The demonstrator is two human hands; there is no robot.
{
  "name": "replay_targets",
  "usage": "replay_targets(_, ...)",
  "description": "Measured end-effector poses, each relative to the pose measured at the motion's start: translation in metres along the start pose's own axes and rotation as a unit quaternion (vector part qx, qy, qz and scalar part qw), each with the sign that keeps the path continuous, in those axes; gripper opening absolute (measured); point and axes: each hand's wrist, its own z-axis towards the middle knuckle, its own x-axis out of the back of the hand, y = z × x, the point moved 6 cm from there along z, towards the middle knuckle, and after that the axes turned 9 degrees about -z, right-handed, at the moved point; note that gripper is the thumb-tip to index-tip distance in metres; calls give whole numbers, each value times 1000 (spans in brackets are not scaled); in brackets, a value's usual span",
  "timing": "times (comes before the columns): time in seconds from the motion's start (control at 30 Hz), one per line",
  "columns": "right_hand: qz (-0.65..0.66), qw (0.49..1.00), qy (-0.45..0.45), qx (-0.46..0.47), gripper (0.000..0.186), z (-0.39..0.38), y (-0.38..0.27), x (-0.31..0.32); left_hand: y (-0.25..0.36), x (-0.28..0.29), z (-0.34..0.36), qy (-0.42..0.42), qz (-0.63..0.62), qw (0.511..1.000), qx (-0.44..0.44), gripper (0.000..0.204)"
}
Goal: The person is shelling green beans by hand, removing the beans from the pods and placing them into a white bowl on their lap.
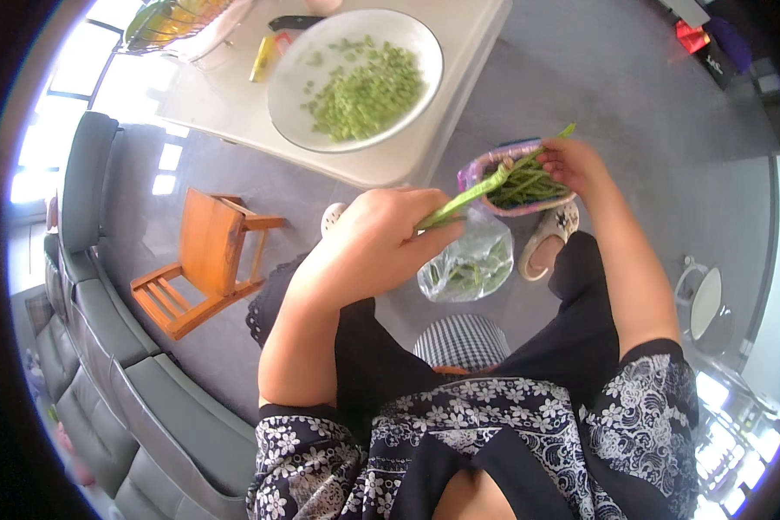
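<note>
My left hand (381, 238) is closed around long green beans (468, 199), which slant up to the right. My right hand (572, 163) is pinched on bean stalks near their upper end, over a purple-rimmed container (472, 178) of more long beans. Below my hands, a clear plastic bag (464, 273) holds some green pieces. Beyond them, a large white basin (290, 100) on the pale table (468, 39) holds many chopped green bean pieces.
A wooden chair (208, 247) stands at left beside a grey sofa (173, 407). A yellow-handled tool (262, 61) and a wire basket (169, 26) share the table. A checked seat (459, 334) is between my legs; my slipper (546, 230) is beside the container.
</note>
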Motion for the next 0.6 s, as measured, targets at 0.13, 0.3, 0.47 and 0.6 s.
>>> replay_targets(0.13, -56, 996, 33, -56, 28, 18, 49, 22, -30, -47, 15, -84, 36, 992, 86, 23)
replay_targets(0.3, -282, 959, -14, -1, 32, 3, 53, -15, -107, -124, 15, -135, 216, 956, 146, 47)
replay_targets(0.47, -537, 802, -261, -18, 19, -18, 116, -85, -176, -170, 2, -109, 310, 923, 199, 44)
replay_targets(0.6, -727, 612, -278, 138, 25, -15, 186, -127, -188, -151, 6, -92, 280, 928, 230, 29)
